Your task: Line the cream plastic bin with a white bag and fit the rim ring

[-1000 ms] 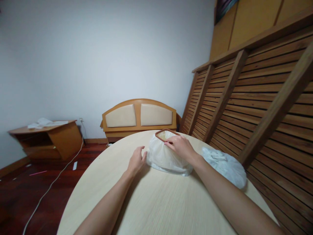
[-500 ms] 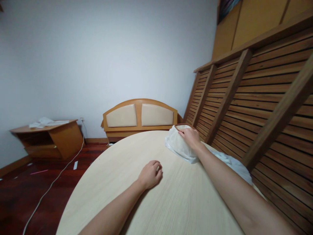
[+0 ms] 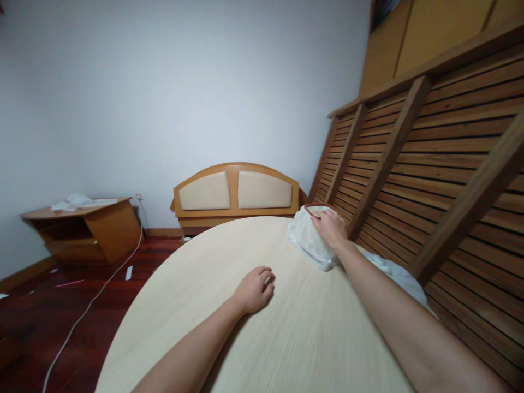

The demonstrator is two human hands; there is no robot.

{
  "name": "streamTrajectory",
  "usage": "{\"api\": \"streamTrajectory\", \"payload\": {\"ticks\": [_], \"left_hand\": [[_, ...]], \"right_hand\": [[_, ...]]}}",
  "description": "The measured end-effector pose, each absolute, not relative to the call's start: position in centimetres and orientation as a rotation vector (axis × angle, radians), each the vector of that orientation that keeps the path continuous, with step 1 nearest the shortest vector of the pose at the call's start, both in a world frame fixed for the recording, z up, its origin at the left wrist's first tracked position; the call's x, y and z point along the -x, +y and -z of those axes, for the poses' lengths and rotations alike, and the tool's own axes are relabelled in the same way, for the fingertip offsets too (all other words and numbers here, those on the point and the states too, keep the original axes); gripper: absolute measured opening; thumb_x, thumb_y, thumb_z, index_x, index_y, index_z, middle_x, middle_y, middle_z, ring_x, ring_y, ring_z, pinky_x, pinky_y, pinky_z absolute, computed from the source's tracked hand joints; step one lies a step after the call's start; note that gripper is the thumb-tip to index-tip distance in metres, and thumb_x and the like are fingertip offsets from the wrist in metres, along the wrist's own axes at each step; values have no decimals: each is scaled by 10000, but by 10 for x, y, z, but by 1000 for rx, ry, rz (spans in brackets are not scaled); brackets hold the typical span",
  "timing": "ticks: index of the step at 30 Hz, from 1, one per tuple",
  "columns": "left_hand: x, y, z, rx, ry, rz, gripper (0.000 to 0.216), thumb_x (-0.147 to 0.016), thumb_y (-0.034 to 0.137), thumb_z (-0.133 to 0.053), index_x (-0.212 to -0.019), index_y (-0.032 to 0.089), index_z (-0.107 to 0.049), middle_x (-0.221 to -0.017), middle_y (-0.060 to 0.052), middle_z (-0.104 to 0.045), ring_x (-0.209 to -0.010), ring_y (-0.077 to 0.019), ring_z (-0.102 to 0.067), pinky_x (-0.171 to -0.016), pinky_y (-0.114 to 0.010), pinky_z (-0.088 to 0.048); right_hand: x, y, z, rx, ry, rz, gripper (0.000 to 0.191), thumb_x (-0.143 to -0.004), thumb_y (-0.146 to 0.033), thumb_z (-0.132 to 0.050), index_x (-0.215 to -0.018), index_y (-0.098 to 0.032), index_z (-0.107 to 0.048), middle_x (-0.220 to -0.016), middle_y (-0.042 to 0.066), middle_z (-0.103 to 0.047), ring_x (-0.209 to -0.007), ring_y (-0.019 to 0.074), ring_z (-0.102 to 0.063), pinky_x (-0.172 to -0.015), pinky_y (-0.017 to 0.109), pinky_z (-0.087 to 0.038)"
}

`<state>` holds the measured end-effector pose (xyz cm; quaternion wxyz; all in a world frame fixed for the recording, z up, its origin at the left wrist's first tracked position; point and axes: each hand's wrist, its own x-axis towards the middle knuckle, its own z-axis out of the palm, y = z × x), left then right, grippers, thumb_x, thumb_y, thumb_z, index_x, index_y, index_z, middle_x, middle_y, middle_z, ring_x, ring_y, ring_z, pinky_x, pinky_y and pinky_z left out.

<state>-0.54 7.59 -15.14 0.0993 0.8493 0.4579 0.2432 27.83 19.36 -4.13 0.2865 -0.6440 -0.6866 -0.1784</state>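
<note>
My right hand (image 3: 332, 227) grips the brown rim of a small container wrapped in a white plastic bag (image 3: 308, 243), at the far right edge of the round pale wooden table (image 3: 262, 333). My left hand (image 3: 254, 289) rests on the tabletop near the middle, fingers loosely curled, with nothing in it. A second crumpled white plastic bag (image 3: 399, 275) lies on the table just behind my right forearm, partly hidden by the arm.
A slatted wooden bed frame (image 3: 429, 164) leans against the wall right beside the table. A wooden headboard (image 3: 236, 192) stands against the far wall. At left is a low wooden cabinet (image 3: 82, 229) with white cloth on it. A white cable (image 3: 88, 308) trails over the dark floor.
My right hand slid the bagged container from the table's middle to the far right edge. My left hand let go of the bag and came back to rest, curled, on the tabletop.
</note>
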Motion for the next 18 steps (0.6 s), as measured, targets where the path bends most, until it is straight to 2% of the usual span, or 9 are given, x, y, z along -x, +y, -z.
{"api": "streamTrajectory", "payload": {"ticks": [2,4,7,10,12,15,18], "left_hand": [[5,76,153,-2529,1352,-716,307,-901,268,-504,-1139,195,-684,-1336,-118,-639,-1238,-252,-599,-1101,-399,-472],[5,76,154,-2546,1349,-705,322,-896,281,-521,-1159,187,-681,-1346,-124,-633,-1247,-257,-594,-1104,-403,-468],[3,74,156,-2557,1337,-695,354,-890,308,-548,-1192,176,-676,-1375,-131,-619,-1267,-263,-585,-1120,-404,-454],[2,69,158,-2573,1335,-660,404,-896,332,-554,-1248,163,-660,-1420,-144,-593,-1321,-281,-551,-1149,-428,-421],[1,65,158,-2585,1339,-605,458,-905,360,-552,-1310,157,-629,-1467,-158,-554,-1381,-306,-497,-1181,-475,-373],[2,59,156,-2596,1318,-506,533,-919,404,-547,-1395,166,-565,-1535,-169,-479,-1451,-337,-410,-1206,-545,-306],[3,56,152,-2605,1283,-438,573,-920,426,-550,-1435,176,-527,-1568,-167,-435,-1476,-355,-365,-1209,-570,-285]], "right_hand": [[-269,182,48,1661,-1839,478,426,-987,-314,-445,-1333,-139,-622,-1343,176,-619,-1226,318,-522,-1007,427,-413],[-256,165,62,1589,-1895,458,444,-985,-303,-446,-1377,-136,-573,-1367,157,-602,-1236,291,-519,-1037,401,-408],[-236,130,99,1462,-2059,369,407,-974,-357,-487,-1311,-171,-620,-1345,118,-623,-1217,266,-546,-1049,380,-421],[-226,98,139,1412,-2212,73,483,-984,-443,-477,-1343,-148,-610,-1424,139,-577,-1325,277,-494,-1131,410,-356],[-228,85,155,1420,-2384,-152,596,-984,-525,-458,-1434,-145,-548,-1530,150,-486,-1427,305,-406,-1178,447,-296],[-236,76,159,1385,-2523,-322,692,-983,-591,-419,-1524,-161,-447,-1617,128,-368,-1502,322,-292,-1221,474,-219],[-241,75,153,1375,-2537,-334,694,-989,-586,-395,-1537,-161,-428,-1630,123,-341,-1514,317,-269,-1231,480,-199]]}}
